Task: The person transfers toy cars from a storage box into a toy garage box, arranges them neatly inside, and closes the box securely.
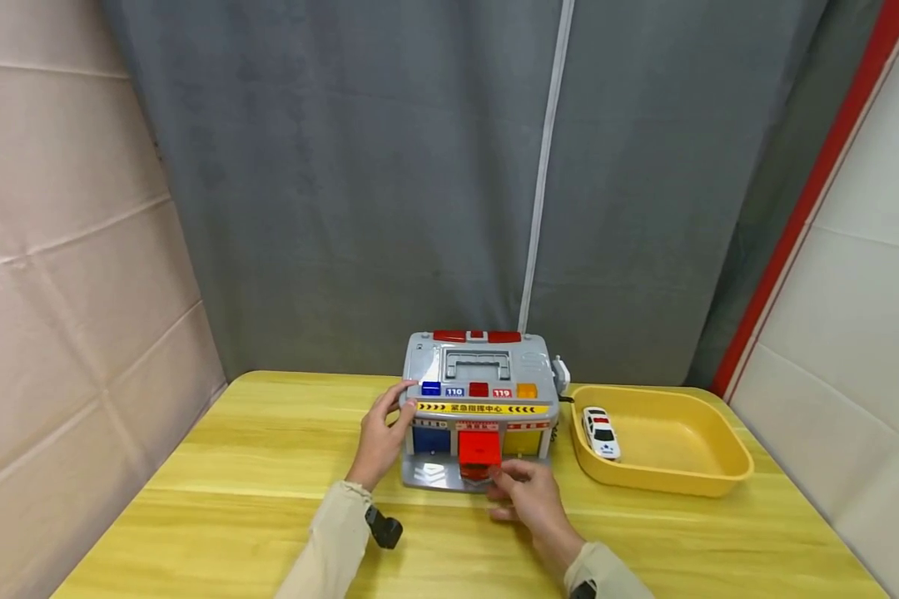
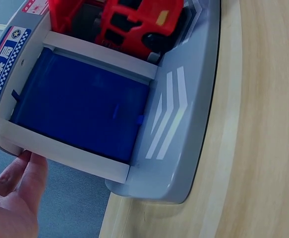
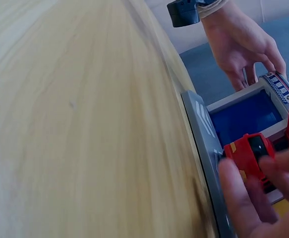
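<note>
A grey toy station [image 1: 427, 474] has a blue door [image 1: 430, 440] at its left and a yellow door [image 1: 523, 443] at its right. In the middle bay a red door [image 1: 479, 441] is raised over a red toy vehicle [image 2: 139, 25], whose front points outward. My left hand [image 1: 378, 439] rests against the station's upper left side, its fingers touching the casing. My right hand [image 1: 532, 502] is at the vehicle's front with loosely bent fingers; in the right wrist view this hand [image 3: 263, 198] partly covers the vehicle [image 3: 243, 156], and contact is unclear.
Right of the station stands a yellow tray [image 1: 682, 482], with a white toy car [image 1: 601, 433] along its left side. A white piece [image 1: 561, 374] projects from the station's right side. A grey curtain [image 1: 382, 208] hangs behind the wooden table [image 1: 255, 474].
</note>
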